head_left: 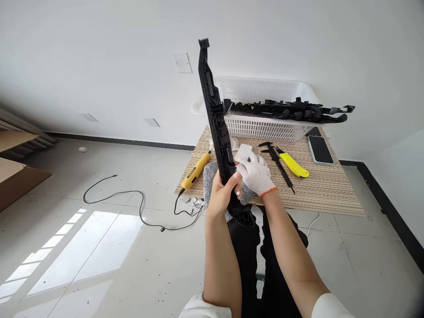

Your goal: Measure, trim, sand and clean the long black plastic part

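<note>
I see bare left hand (221,194) clamped round lower end of long black plastic part (217,128), upright over table (327,190) for inspection; gloved right hand (255,174) closed on its edge, steadying.

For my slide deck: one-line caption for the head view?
Bare left hand and gloved right hand hold a long black plastic part upright over the table.

A striped wooden surface (324,194) carries a white slatted basket (265,126) at its far edge, a phone (319,149) far right, a black caliper (278,163) beside a yellow utility knife (293,165), and a yellow rotary tool (196,171) near left.
</note>
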The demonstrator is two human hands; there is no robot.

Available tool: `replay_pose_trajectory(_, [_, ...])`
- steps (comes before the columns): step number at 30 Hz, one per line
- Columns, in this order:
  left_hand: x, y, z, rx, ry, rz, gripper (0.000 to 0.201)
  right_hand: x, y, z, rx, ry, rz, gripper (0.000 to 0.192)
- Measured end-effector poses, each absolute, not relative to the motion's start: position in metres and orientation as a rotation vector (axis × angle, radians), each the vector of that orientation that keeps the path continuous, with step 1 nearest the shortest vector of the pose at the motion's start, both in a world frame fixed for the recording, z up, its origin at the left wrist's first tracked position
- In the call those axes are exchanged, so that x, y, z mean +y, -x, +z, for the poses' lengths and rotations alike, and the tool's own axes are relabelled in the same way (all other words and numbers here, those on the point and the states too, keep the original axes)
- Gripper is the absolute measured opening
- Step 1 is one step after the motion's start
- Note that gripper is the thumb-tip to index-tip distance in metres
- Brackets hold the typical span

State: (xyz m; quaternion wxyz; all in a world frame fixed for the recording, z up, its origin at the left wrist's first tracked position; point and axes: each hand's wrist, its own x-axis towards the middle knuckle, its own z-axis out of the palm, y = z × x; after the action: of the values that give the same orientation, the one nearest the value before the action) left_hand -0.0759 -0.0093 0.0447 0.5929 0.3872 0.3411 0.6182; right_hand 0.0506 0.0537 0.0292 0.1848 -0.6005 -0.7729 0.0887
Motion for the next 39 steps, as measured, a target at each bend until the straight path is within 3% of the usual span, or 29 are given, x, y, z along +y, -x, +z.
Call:
replay_pose_trajectory(9, [-0.008, 0.077, 0.042, 0.796, -0.877, 1.438, 0.036, 0.071, -0.049, 0.022, -1.881, 1.950, 0.235, 0.042])
replay_pose_trajectory(11, [-0.007, 0.075, 0.042, 0.802, -0.876, 1.457, 0.035, 0.076, -0.045, 0.021, -1.921, 1.944, 0.221, 0.052])
replay_pose_trajectory(14, [-0.007, 0.072, 0.043, 0.796, -0.871, 1.464, 0.034, 0.078, -0.036, 0.020, -2.068, 1.909, 0.147, 0.082])
replay_pose_trajectory(16, [-0.007, 0.070, 0.043, 0.796, -0.874, 1.458, 0.034, 0.078, -0.031, 0.019, -2.103, 1.914, 0.103, 0.088])
replay_pose_trajectory(19, [-0.007, 0.067, 0.043, 0.820, -0.888, 1.459, 0.035, 0.077, -0.024, 0.016, -2.077, 1.976, 0.086, 0.079])
replay_pose_trajectory(24, [-0.005, 0.063, 0.040, 0.840, -0.904, 1.445, 0.033, 0.083, -0.023, 0.014, -1.995, 1.989, 0.121, 0.048])
replay_pose_trajectory(27, [-0.004, 0.062, 0.039, 0.858, -0.918, 1.436, 0.033, 0.079, -0.035, 0.020, -1.822, 1.982, 0.196, 0.048])
replay_pose_trajectory(31, [-0.005, 0.065, 0.041, 0.877, -0.907, 1.438, 0.036, 0.057, -0.065, 0.042, -1.612, 1.823, 0.506, 0.060])
replay_pose_trajectory(36, [-0.010, 0.072, 0.044, 0.821, -0.880, 1.474, 0.035, 0.034, -0.083, 0.059, -1.698, 1.056, 1.725, 0.046])
replay_pose_trajectory(39, [-0.016, 0.076, 0.048, 0.729, -0.892, 1.506, 0.036, 0.037, -0.073, 0.049, -1.732, 1.009, 1.787, 0.040])
